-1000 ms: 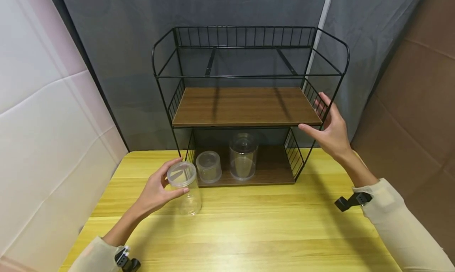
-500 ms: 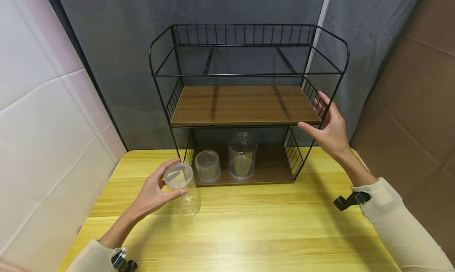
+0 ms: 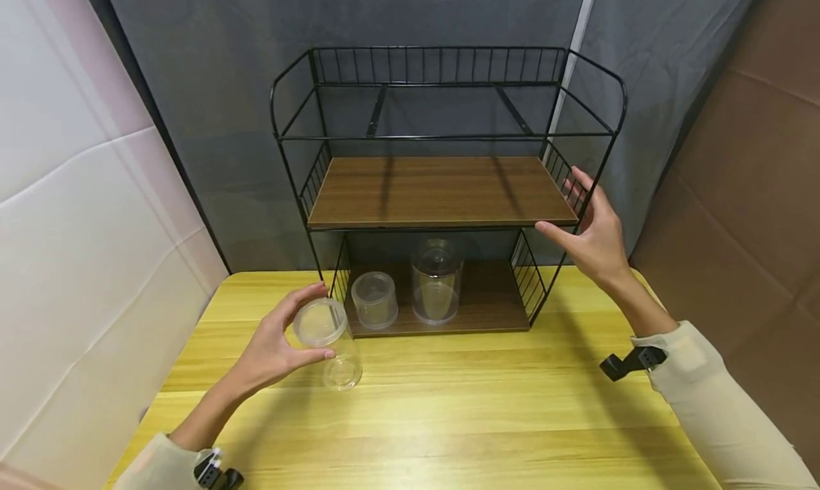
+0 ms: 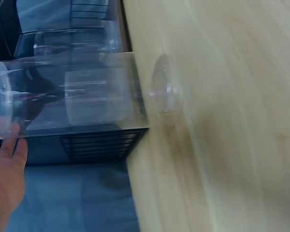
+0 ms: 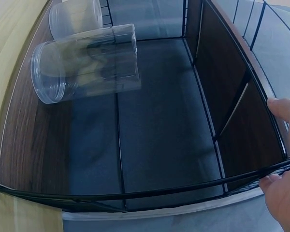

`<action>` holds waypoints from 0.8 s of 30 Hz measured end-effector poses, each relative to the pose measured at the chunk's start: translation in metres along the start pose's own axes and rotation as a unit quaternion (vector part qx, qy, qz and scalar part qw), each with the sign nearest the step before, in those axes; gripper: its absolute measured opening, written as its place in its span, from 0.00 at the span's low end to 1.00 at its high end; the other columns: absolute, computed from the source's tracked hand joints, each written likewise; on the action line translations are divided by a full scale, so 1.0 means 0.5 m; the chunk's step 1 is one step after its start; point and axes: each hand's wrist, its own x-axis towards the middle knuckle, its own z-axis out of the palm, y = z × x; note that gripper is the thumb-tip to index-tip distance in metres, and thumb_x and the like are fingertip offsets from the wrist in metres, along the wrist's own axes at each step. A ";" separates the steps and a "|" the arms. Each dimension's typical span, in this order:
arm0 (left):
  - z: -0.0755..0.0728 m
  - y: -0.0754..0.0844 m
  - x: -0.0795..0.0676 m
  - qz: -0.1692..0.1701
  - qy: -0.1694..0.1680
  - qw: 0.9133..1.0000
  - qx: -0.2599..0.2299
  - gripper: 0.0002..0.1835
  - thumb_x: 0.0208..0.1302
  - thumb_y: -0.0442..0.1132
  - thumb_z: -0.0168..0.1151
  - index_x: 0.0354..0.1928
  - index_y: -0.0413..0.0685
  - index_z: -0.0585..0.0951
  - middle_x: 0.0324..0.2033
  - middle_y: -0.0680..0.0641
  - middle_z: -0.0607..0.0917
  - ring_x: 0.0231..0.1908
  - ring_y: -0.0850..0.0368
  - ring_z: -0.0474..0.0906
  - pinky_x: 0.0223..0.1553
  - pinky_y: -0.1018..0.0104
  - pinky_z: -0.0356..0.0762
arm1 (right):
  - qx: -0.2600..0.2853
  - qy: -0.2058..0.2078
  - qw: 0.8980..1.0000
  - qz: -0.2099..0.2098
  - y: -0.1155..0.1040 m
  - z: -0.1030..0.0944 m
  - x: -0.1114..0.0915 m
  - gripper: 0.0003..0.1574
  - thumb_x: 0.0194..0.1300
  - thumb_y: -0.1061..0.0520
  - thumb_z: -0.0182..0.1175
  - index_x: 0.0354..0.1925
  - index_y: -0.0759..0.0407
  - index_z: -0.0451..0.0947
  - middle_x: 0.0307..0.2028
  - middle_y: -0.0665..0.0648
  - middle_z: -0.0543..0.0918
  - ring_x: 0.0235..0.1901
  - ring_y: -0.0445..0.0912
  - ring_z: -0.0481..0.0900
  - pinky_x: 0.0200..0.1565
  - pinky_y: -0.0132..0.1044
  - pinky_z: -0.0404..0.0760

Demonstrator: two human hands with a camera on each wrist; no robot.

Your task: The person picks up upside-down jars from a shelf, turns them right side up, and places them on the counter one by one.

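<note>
My left hand (image 3: 275, 344) holds a tall clear plastic jar (image 3: 342, 340) near its lid, with the thumb in front and the fingers at its back left. The jar's round base is at the tabletop, left of the rack's front; whether it touches is hard to tell. In the left wrist view, fingertips (image 4: 14, 140) lie against the lid end of the jar (image 4: 38, 96). My right hand (image 3: 598, 237) grips the right side of a black wire rack (image 3: 442, 228), its thumb at the middle shelf's front corner and its fingers behind the side wires.
On the rack's bottom shelf (image 3: 490, 298) stand a small lidded clear jar (image 3: 375, 301) and a larger clear jar (image 3: 438, 283). The wooden middle shelf (image 3: 442, 191) sits above them. A yellow wooden table (image 3: 461, 412) lies in front; a dark grey curtain (image 3: 224, 120) hangs behind.
The tall jar's lid has shifted slightly left and toward me with my left hand, while its base has barely moved. My right hand keeps its hold on the rack.
</note>
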 end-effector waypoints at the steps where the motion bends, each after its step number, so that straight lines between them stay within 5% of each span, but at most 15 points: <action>1: -0.003 0.006 0.002 0.007 0.004 1.000 0.010 0.56 0.43 0.29 0.88 0.77 0.41 0.69 0.70 0.37 0.77 0.71 0.69 0.68 0.70 0.80 0.62 | 0.001 -0.001 1.000 0.000 0.000 0.001 0.000 0.63 0.55 0.77 0.74 0.82 0.65 0.55 0.79 0.66 0.63 0.78 0.60 0.63 0.74 0.32 0.66; 9: -0.020 0.068 0.042 0.064 0.033 0.995 0.074 0.58 0.41 0.30 0.89 0.78 0.47 0.70 0.70 0.42 0.77 0.74 0.63 0.65 0.74 0.75 0.57 | 0.003 -0.001 1.000 -0.001 0.000 0.001 0.000 0.62 0.55 0.77 0.74 0.81 0.66 0.55 0.78 0.66 0.64 0.78 0.61 0.63 0.74 0.32 0.66; 15: 0.003 0.129 0.065 0.066 0.066 0.993 0.076 0.58 0.40 0.30 0.90 0.77 0.47 0.70 0.71 0.43 0.76 0.74 0.55 0.68 0.74 0.67 0.62 | -0.006 -0.002 1.000 -0.001 0.000 -0.001 -0.001 0.62 0.56 0.77 0.74 0.81 0.67 0.55 0.78 0.65 0.64 0.77 0.60 0.64 0.74 0.31 0.66; 20: 0.030 0.161 0.084 0.052 0.059 0.995 0.063 0.58 0.42 0.34 0.89 0.79 0.50 0.69 0.73 0.46 0.74 0.74 0.48 0.68 0.74 0.49 0.66 | -0.008 -0.002 1.000 -0.002 -0.002 -0.002 0.000 0.61 0.56 0.77 0.74 0.81 0.67 0.55 0.79 0.64 0.64 0.78 0.59 0.64 0.74 0.31 0.66; 24: 0.055 0.174 0.099 0.036 0.041 0.997 0.047 0.59 0.45 0.37 0.89 0.80 0.51 0.66 0.74 0.47 0.73 0.74 0.48 0.68 0.75 0.48 0.66 | -0.007 -0.002 1.000 -0.002 -0.002 -0.001 0.000 0.61 0.56 0.77 0.74 0.81 0.67 0.55 0.78 0.65 0.64 0.78 0.60 0.64 0.74 0.31 0.66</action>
